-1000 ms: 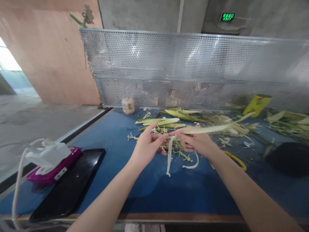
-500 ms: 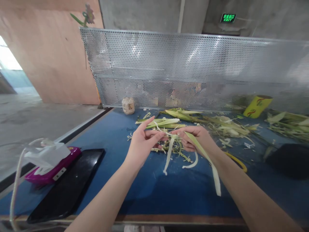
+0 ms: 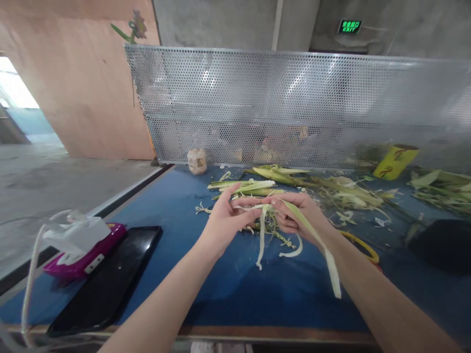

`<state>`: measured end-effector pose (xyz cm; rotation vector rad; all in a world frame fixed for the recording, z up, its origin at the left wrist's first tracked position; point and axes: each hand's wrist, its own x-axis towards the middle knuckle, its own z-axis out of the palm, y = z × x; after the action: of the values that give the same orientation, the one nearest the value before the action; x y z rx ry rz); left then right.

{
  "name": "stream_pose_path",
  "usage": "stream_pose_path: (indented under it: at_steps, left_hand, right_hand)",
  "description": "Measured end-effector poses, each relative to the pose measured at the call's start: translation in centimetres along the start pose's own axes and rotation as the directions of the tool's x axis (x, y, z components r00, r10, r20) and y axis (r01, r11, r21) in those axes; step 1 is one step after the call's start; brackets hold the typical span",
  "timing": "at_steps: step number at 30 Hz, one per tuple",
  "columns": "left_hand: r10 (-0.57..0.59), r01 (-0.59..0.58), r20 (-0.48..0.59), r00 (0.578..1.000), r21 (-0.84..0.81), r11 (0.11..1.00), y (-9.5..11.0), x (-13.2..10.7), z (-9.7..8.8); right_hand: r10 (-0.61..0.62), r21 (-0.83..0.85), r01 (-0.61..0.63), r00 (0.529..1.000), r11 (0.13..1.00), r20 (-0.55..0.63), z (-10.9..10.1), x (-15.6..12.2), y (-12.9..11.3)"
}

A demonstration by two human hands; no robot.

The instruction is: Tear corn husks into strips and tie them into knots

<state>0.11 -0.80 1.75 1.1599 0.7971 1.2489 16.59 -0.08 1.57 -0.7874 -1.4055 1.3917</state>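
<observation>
Both my hands meet above the middle of the blue table (image 3: 235,289). My right hand (image 3: 300,215) is closed around a small stalk wrapped in pale green husk. One long husk leaf (image 3: 320,245) droops from it over my right wrist toward me. My left hand (image 3: 226,220) pinches a thin pale strip (image 3: 262,235) of the same stalk between thumb and fingers; the strip hangs down toward the table. Loose husk scraps (image 3: 290,252) lie right under my hands.
Unpeeled green stalks (image 3: 250,186) and a husk heap (image 3: 349,193) lie behind my hands. A perforated metal screen (image 3: 294,108) closes the table's far side. A black tray (image 3: 106,279) and a magenta tissue box (image 3: 83,245) sit left; a yellow cup (image 3: 395,159), right.
The long husk leaf that stuck out to the right one second ago has been folded down over my right wrist. My left hand has closed in on the hanging thin strip.
</observation>
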Motion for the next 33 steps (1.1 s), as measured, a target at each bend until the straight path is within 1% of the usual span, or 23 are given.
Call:
stream_pose_path:
  at_steps: [3,6,10,12,15,17,18,20,22,24,25,27,28,29,30,31,32,33]
  left_hand:
    - [0.012,-0.013,0.028,1.000,0.020,1.000,-0.1,0.1,-0.1]
    - [-0.014,0.012,0.051,0.999,0.044,0.999,-0.1,0.0,-0.2]
    - [-0.046,0.034,0.146,0.988,0.087,0.996,-0.1,-0.1,-0.3]
    - [-0.018,-0.007,0.163,0.986,0.152,0.988,-0.1,0.0,-0.5]
    - [0.056,-0.101,0.157,0.986,0.302,0.948,-0.5,0.2,-1.0]
    - [0.042,-0.106,0.171,0.984,0.387,0.916,-0.8,0.3,-1.2]
    - [0.018,-0.092,0.171,0.985,0.434,0.896,-1.0,0.3,-1.3]
    - [-0.017,-0.053,0.122,0.992,0.544,0.838,-1.3,0.4,-1.4]
    - [0.017,-0.037,0.037,0.999,0.635,0.772,-1.3,0.5,-1.5]
    - [0.065,-0.032,-0.024,0.998,0.676,0.736,-1.1,0.6,-1.6]
    - [0.070,-0.023,-0.040,0.997,0.688,0.725,-0.8,0.6,-1.6]
    - [0.030,0.017,-0.054,0.998,0.707,0.707,-0.4,0.4,-1.4]
    - [-0.009,0.039,-0.046,0.999,0.712,0.702,-0.1,0.2,-1.3]
    - [-0.083,0.061,-0.004,0.997,0.709,0.703,0.0,0.0,-1.1]
    - [-0.189,0.081,0.079,0.979,0.700,0.709,0.2,-0.3,-0.9]
    - [-0.297,0.093,0.182,0.937,0.691,0.717,0.2,-0.6,-0.7]
    - [-0.405,0.102,0.304,0.862,0.680,0.726,0.2,-0.8,-0.6]
    - [-0.440,0.081,0.381,0.813,0.674,0.734,0.1,-1.0,-0.5]
  right_hand:
    - [0.016,0.032,-0.017,1.000,0.999,0.018,0.1,0.0,0.0]
    - [0.017,0.073,-0.020,0.999,0.997,0.041,0.0,0.0,0.1]
    - [0.010,0.096,-0.017,0.998,0.995,0.069,-0.2,0.1,0.3]
    - [0.000,0.099,-0.006,0.998,0.995,0.071,-0.2,0.1,0.3]
    - [-0.020,0.098,0.014,0.998,0.995,0.058,-0.2,0.1,0.2]
    - [-0.024,0.103,0.019,0.999,0.994,0.045,-0.2,0.0,0.1]
    - [-0.024,0.108,0.019,0.999,0.994,0.040,-0.2,0.0,0.0]
    - [-0.018,0.119,0.013,0.999,0.993,0.040,-0.2,0.0,0.0]
    - [-0.013,0.124,0.007,0.999,0.992,0.050,-0.2,-0.1,0.0]
    - [-0.016,0.123,0.008,0.998,0.992,0.066,-0.2,-0.1,-0.1]
    - [-0.018,0.122,0.009,0.997,0.992,0.069,-0.2,-0.1,-0.1]
    - [-0.027,0.126,0.020,0.998,0.992,0.059,-0.2,-0.1,-0.1]
    - [-0.038,0.130,0.032,0.998,0.991,0.045,-0.2,0.0,0.0]
    - [-0.053,0.133,0.049,0.998,0.990,0.027,-0.2,0.0,0.0]
    - [-0.069,0.134,0.067,0.998,0.989,0.010,-0.2,0.0,0.1]
    - [-0.087,0.134,0.087,0.996,0.987,-0.004,-0.2,0.1,0.1]
    - [-0.102,0.131,0.103,0.995,0.986,-0.015,-0.1,0.1,0.2]
    - [-0.112,0.126,0.115,0.993,0.985,-0.026,-0.1,0.1,0.2]
